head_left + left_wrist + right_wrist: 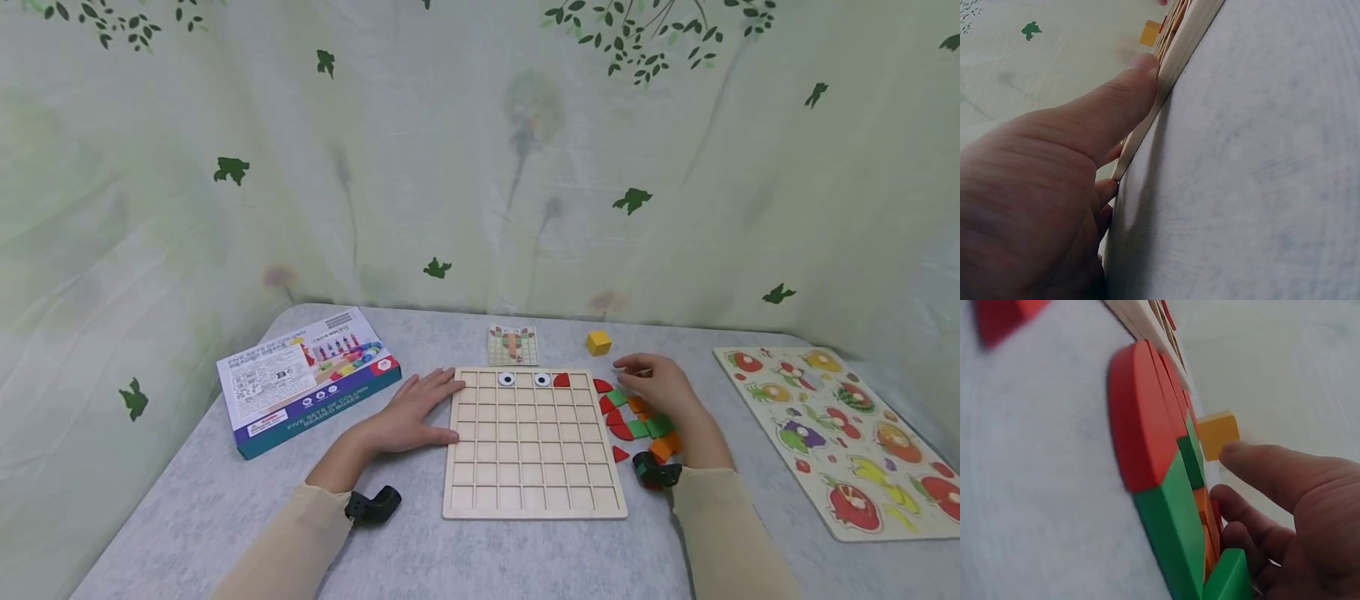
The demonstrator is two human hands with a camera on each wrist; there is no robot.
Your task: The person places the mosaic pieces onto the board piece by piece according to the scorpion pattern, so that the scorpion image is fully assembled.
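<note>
A wooden grid board (534, 454) lies in front of the person, with two eye pieces (542, 379) and a red rounded piece (562, 381) in its top row. My left hand (408, 417) rests at the board's left edge, thumb and fingertips touching its side (1175, 65). On the right, my right hand (663, 387) is over a cluster of red, green and orange blocks (637, 428), with its fingers loosely bent and nothing visible between them. The right wrist view shows the thumb and fingers beside the red block (1141, 419) and green block (1172, 531).
A small pattern card (513, 346) lies behind the board, with a yellow cube (598, 342) to its right. At the left is a printed box (307, 379). A fruit-picture board (847, 442) lies at the right. A leaf-printed curtain (480, 167) hangs behind the table.
</note>
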